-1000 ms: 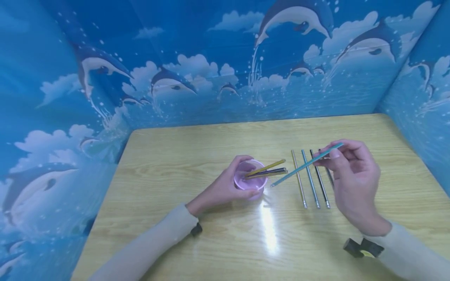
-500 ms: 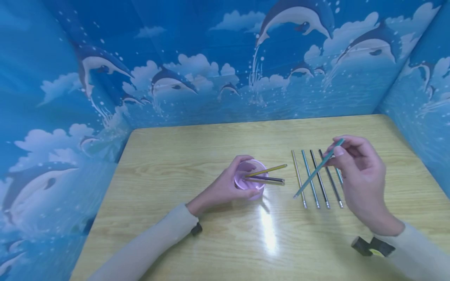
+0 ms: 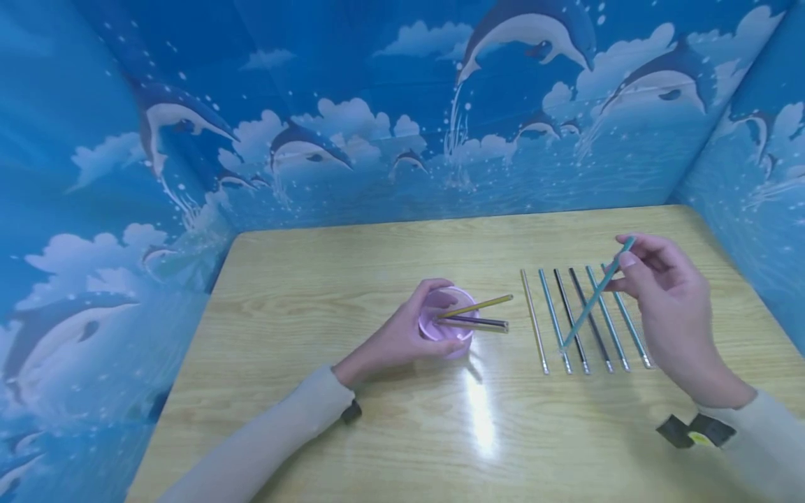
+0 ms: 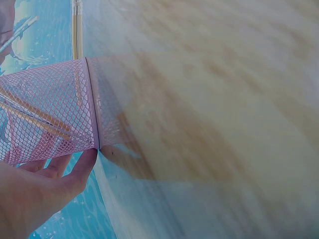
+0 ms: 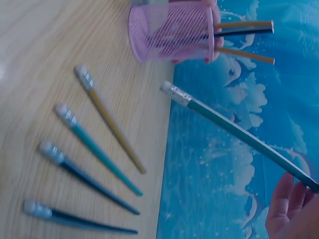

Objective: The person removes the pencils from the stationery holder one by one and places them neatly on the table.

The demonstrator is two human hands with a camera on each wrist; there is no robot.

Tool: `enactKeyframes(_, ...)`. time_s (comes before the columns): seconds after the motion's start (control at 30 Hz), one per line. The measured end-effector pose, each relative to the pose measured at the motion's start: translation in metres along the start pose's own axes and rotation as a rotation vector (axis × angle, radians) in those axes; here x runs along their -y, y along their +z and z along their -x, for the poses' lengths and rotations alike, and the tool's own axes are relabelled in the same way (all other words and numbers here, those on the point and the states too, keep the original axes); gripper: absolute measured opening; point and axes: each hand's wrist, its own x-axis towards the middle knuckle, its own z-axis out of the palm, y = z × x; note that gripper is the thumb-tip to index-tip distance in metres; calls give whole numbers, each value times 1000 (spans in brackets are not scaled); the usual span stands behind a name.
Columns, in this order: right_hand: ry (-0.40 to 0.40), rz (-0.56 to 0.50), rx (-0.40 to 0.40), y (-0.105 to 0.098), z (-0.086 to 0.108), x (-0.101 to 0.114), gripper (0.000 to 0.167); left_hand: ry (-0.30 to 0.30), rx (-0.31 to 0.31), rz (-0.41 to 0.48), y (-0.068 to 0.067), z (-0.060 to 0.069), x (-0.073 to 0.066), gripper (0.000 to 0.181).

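On the worktop (image 3: 314,279), the left hand (image 3: 405,328) is curling its grip round the pink mesh cup (image 5: 172,32), which is containing three pencils (image 3: 478,306), while at three o'clock from it the right hand's (image 3: 676,314) grip is pinching a teal pencil (image 3: 595,297), pointing towards seven o'clock, over six lying pencils (image 3: 591,321).

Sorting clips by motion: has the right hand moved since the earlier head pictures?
Yes: the right hand has moved rightward, closer to the right edge of the table.

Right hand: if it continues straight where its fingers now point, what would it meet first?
Probably the dolphin backdrop beyond the table. The right hand appears above the row of pencils, though depth is hard to judge.
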Motion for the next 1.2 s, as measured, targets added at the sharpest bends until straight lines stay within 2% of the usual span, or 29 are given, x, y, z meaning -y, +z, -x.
enactKeyframes(0.3, 87, 96, -76, -34, -15, -12, 32, 2, -7, -4, -1, 0, 1, 92)
enactKeyframes(0.47, 184, 228, -24, -55, -25, -15, 32, -2, -7, 0, 0, 1, 2, 92)
enactKeyframes(0.6, 221, 305, 19, -69, -33, -19, 31, 0, -6, -3, 0, 0, 2, 93)
enactKeyframes(0.83, 278, 571, 86, -92, -45, -29, 31, 7, -11, 0, 0, 0, 1, 92)
enactKeyframes(1.07, 395, 680, 114, -113, -57, -41, 25, 15, -11, -4, 0, -1, 2, 92)
enactKeyframes(1.2, 426, 778, 136, -120, -63, -50, 26, 13, -9, -17, 0, -1, 2, 93)
